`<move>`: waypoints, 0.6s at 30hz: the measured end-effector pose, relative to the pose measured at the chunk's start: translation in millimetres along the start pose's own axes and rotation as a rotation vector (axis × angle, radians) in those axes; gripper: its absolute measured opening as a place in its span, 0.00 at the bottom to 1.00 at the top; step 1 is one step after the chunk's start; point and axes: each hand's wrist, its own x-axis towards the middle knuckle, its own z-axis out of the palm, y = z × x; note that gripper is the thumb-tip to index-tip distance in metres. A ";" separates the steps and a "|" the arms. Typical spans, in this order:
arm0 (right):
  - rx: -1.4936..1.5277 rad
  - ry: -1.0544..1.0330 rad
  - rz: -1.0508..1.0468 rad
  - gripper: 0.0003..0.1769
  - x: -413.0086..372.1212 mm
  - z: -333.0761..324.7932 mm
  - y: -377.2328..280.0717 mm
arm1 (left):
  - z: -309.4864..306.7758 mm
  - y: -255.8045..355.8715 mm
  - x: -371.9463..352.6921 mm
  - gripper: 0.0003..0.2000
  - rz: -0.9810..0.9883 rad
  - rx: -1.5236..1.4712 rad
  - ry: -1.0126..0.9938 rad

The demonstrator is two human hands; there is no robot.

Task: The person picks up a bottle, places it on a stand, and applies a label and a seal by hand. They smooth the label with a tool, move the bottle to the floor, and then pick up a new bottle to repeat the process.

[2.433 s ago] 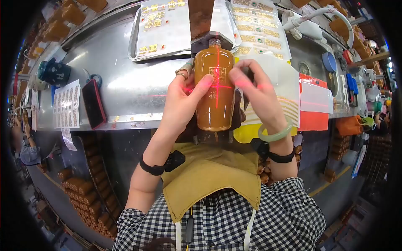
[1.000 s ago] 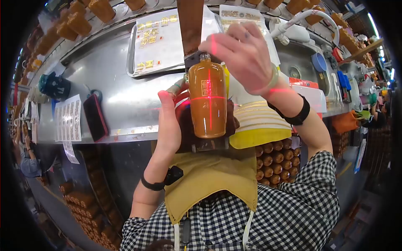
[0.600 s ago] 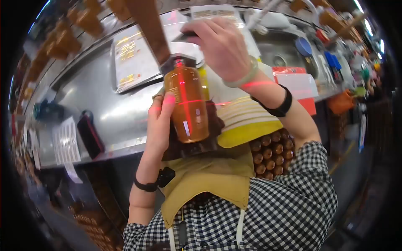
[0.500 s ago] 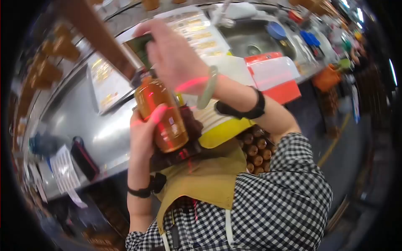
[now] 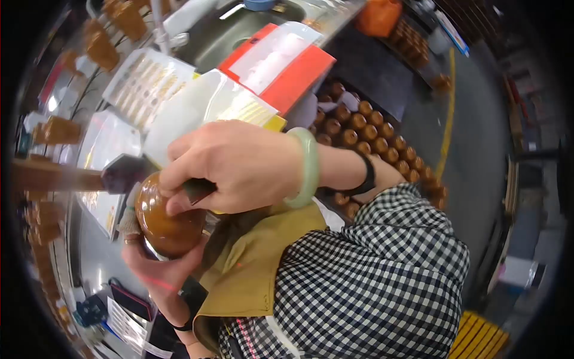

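Cradling the bottle (image 5: 170,220), my left hand (image 5: 160,268) curves around its lower left side, half open to the width of the body, the thumb near me and the fingers on the far side. One of those fingers wears a pale wrap (image 5: 128,221). My right hand (image 5: 233,166) comes across from the other side, closed to a pinch on a small dark piece (image 5: 200,190), with the thumb tip over the bottle's upper right. I cannot tell whether the piece itself presses on the glaze. The bottle sits between both hands, tilted; its neck is hidden from me.

A green bangle (image 5: 303,169) circles my right wrist, with a black band (image 5: 365,173) farther up the arm. Red light falls across my left wrist. Under my right forearm hangs my tan apron (image 5: 245,263), over a checked shirt (image 5: 382,257).

Left of the hands, a dark block (image 5: 125,173) stands just beside the bottle, at the end of a brown post (image 5: 60,178). Beyond my right knuckles lie a white sheet (image 5: 173,134), a sticker sheet (image 5: 146,87) and a red folder (image 5: 302,72), then the sink (image 5: 230,51). Left of my left wrist are a phone (image 5: 130,301), a label sheet (image 5: 125,322) and a dark jar (image 5: 89,311). Past my right forearm, many brown bottles (image 5: 371,133) stand in rows.
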 end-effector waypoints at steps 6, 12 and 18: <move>-0.362 0.534 0.287 0.07 -163.7 -65.1 -3.9 | 82.5 24.1 24.9 0.58 0.323 -0.145 -0.227; -0.998 0.933 1.124 0.10 -389.4 -60.7 -5.9 | 135.2 -20.6 52.6 0.34 0.380 -0.150 -0.244; -1.079 0.801 1.969 0.14 -604.7 40.5 -2.4 | 178.1 -24.0 53.4 0.28 0.513 0.051 -0.433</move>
